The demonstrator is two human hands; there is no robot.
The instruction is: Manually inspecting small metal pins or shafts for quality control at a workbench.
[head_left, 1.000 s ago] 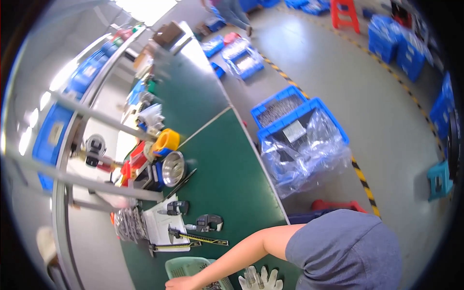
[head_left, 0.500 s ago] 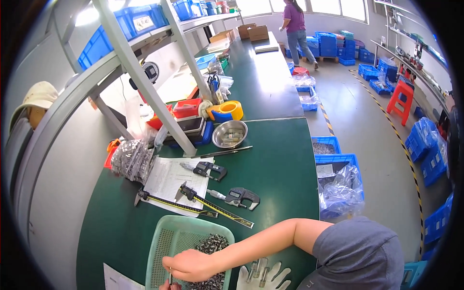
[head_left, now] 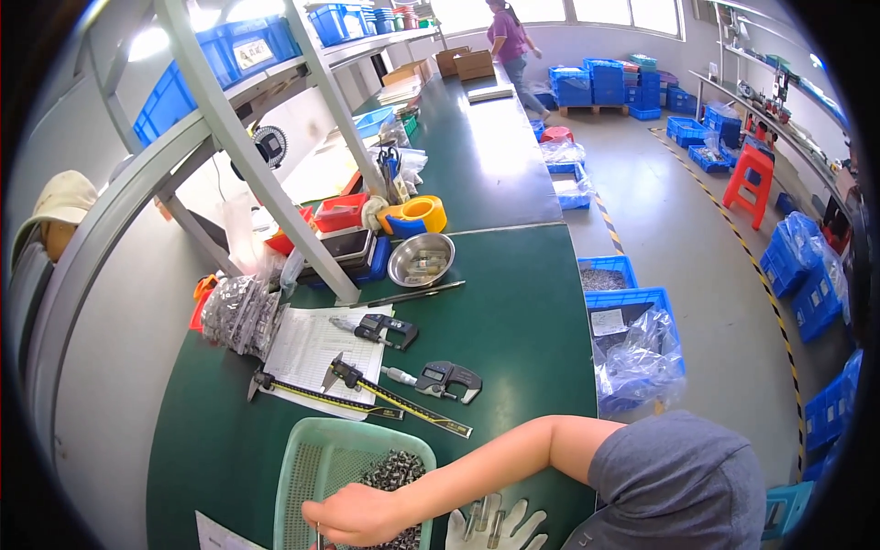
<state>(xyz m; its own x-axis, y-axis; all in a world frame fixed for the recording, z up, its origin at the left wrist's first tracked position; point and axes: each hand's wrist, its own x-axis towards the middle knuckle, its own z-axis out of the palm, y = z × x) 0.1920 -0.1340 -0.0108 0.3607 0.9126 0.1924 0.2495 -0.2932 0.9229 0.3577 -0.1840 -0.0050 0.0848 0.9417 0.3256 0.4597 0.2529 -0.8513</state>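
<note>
My right hand (head_left: 353, 515) is over a light green perforated plastic basket (head_left: 312, 435), its fingers pinched on a thin metal rod (head_left: 318, 533) that points down. Only a sliver of my left hand (head_left: 323, 546) shows at the lower edge, below the rod; its fingers are cut off by the frame. Small shiny metal cylindrical parts (head_left: 396, 469) are heaped in the basket's right side, partly behind my right forearm. To the right of the basket a white glove (head_left: 518, 532) lies flat with several clear tubes (head_left: 483, 518) on it.
Two digital calipers (head_left: 394, 394), two digital micrometers (head_left: 447, 380) and a printed sheet (head_left: 307, 335) lie beyond the basket. A steel bowl (head_left: 422, 260) stands farther back near a shelf post (head_left: 321, 238). Blue crates (head_left: 642, 367) line the floor at right. A person (head_left: 513, 46) walks far off.
My view has shifted slightly, so the bench things sit a little farther left. Less of my left hand shows now. The far person has moved left, behind the bench end.
</note>
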